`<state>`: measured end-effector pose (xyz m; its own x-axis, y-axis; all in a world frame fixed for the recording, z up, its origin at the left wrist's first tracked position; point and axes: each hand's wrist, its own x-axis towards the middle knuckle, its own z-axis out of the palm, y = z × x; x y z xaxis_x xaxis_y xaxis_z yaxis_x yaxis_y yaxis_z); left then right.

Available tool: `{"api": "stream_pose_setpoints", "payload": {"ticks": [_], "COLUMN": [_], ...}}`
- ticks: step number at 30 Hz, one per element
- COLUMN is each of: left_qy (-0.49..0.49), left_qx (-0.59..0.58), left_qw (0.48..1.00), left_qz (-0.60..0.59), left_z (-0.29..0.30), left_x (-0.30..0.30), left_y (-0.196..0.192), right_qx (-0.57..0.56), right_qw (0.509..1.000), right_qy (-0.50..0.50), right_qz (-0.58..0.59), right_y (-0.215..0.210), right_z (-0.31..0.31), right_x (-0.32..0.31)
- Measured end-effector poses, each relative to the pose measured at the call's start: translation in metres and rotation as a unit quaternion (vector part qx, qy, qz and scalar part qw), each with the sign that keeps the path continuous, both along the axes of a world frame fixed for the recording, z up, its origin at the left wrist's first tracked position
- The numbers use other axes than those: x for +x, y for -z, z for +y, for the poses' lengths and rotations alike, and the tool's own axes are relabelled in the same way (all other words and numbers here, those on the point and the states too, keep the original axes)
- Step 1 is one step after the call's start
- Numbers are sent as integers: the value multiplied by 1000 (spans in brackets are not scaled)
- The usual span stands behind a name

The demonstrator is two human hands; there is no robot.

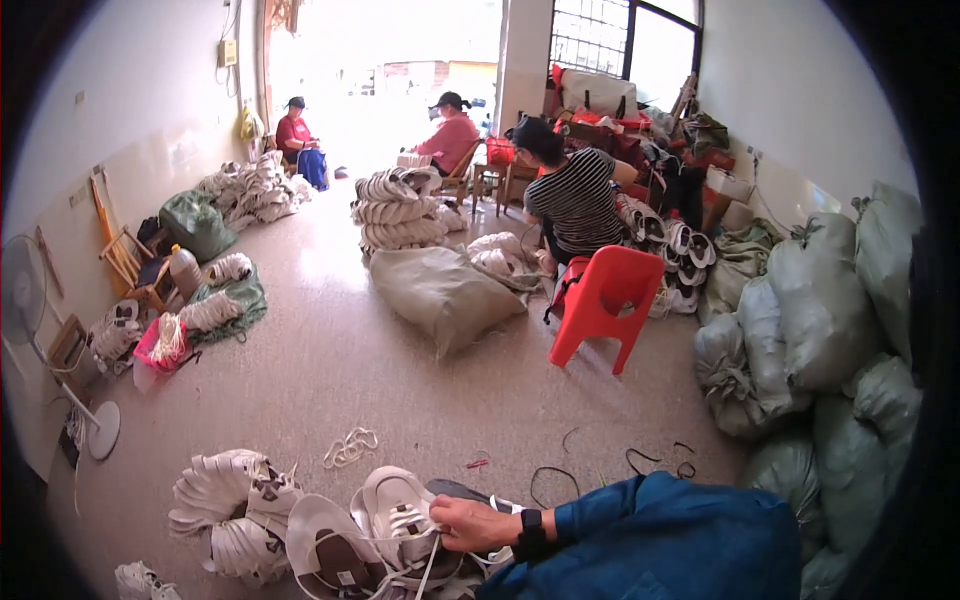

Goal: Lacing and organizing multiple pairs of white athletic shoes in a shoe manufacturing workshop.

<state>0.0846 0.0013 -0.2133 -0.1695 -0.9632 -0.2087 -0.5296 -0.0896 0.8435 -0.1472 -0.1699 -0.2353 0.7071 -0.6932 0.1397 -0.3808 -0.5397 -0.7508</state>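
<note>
My right hand (476,524), with a dark watch on the wrist, reaches in from the right in a blue sleeve. Its fingers are closed in a pinch on a white shoelace (429,562) at the side of a white sneaker (392,492). That sneaker is partly laced, and loose lace ends hang below it. Beside it on the left stands another pale shoe (330,548), its dark inside showing. Further left, nested white shoe uppers (222,488) are stacked in curved rows. My left hand does not show.
Loose laces (351,447) and black cords lie on the floor. Ahead are a stuffed sack (440,295), a red chair (608,300) and a seated person in stripes (578,200). Full sacks (820,300) pile up at right; a fan (100,430) stands at left. Two people sit by the doorway.
</note>
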Motion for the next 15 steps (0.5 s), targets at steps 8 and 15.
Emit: {"api": "stream_pose_setpoints", "payload": {"ticks": [8,15], "left_qy": [-14,-188], "left_qx": [-12,-264], "left_qw": [999,932], "left_qz": [-51,-161], "left_z": [19,-55], "left_x": [-12,-35], "left_y": [-14,-32], "right_qx": [-19,-12], "right_qw": [998,1000], "right_qy": [15,14], "right_qz": [-52,-25], "right_y": [6,5], "right_z": [0,-12], "right_x": [-2,-1]}}
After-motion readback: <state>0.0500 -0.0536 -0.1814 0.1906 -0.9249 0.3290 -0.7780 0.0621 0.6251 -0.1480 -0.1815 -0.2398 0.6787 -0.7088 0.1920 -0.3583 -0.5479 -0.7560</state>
